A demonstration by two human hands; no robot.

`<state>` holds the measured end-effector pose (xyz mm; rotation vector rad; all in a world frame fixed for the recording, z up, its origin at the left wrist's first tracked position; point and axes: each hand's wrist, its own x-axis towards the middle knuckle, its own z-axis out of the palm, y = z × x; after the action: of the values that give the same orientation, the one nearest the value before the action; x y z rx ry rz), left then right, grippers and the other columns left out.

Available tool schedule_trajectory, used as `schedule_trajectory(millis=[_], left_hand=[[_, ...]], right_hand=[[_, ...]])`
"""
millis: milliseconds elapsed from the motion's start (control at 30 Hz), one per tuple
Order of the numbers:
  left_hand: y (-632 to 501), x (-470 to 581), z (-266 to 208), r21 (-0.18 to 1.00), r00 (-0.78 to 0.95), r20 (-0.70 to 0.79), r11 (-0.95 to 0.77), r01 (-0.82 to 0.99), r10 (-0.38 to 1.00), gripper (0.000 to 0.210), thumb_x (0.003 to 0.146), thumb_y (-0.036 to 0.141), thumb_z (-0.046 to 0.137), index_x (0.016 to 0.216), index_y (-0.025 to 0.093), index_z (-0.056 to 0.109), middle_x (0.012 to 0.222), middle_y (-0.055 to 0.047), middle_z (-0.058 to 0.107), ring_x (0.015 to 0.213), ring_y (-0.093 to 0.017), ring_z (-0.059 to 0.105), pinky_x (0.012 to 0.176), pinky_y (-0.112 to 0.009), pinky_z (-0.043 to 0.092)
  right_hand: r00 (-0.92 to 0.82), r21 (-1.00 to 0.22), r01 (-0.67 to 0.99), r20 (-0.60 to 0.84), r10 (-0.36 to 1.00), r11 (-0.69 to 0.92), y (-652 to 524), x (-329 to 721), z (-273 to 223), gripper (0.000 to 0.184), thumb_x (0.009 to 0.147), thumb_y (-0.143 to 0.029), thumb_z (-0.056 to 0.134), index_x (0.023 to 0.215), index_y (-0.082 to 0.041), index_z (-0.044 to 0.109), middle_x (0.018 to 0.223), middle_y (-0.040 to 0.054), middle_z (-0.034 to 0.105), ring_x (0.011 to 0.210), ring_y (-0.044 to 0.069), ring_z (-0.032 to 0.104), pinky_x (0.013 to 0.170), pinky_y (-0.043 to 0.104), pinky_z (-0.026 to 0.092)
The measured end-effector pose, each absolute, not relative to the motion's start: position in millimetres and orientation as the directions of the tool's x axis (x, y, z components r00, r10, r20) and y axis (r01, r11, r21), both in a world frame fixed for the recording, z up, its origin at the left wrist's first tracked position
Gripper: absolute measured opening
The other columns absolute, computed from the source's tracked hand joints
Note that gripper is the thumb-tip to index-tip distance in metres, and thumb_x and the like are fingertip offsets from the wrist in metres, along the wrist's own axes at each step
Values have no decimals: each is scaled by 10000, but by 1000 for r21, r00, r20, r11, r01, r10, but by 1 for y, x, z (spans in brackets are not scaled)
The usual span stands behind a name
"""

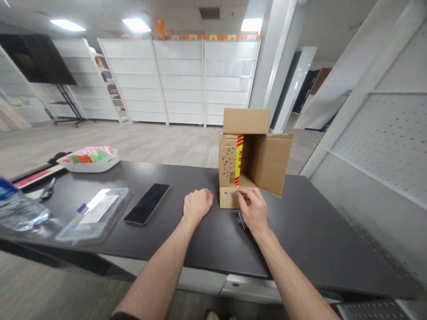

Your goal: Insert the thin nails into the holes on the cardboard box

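A cardboard box stands on the dark table with its flaps spread open toward me. Small grey round dots are scattered over its left flap, beside a yellow and red tape strip. A short row of similar dots runs along the lower flap. My right hand is at that lower flap, thumb and fingers pinched together; whatever is between them is too small to make out. Thin silver strips lie just under this hand. My left hand rests closed on the table left of the box, its inside hidden.
Left of my hands lie a black phone and a clear plastic case. Farther left are a water bottle and a white basket with colourful items. A perforated white panel borders the table's right side.
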<state>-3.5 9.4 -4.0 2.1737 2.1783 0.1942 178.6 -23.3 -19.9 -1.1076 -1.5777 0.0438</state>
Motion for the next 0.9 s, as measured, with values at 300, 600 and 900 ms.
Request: schedule_trajectory(millis=[300,600,900], left_hand=[[9,-3,-3,115,-10,58,4,993,998,451,893,420,279,913,207,676,883,-124,698,846,-265,669,743,-348,475],[7,-3,0,130,-6,45,0,992,999,462,900,410,260,924,201,671,904,-142,694,868,-280,663,760,-376,466],[7,-2,2,125,-22,32,18,992,999,452,901,410,272,930,196,670,917,-145,691,882,-272,661,759,-356,463]], right_hand=[[73,-560,613,743,665,558,-21,180,-25,205,890,-232,490,985,-205,670,863,63,627,824,184,585,750,336,491],[19,-561,668,669,743,488,-16,183,-31,242,875,-213,480,1019,-190,674,918,82,649,861,199,590,790,365,475],[70,-580,684,656,752,442,-20,183,-28,204,847,-184,467,908,-187,661,889,69,647,852,203,579,780,353,461]])
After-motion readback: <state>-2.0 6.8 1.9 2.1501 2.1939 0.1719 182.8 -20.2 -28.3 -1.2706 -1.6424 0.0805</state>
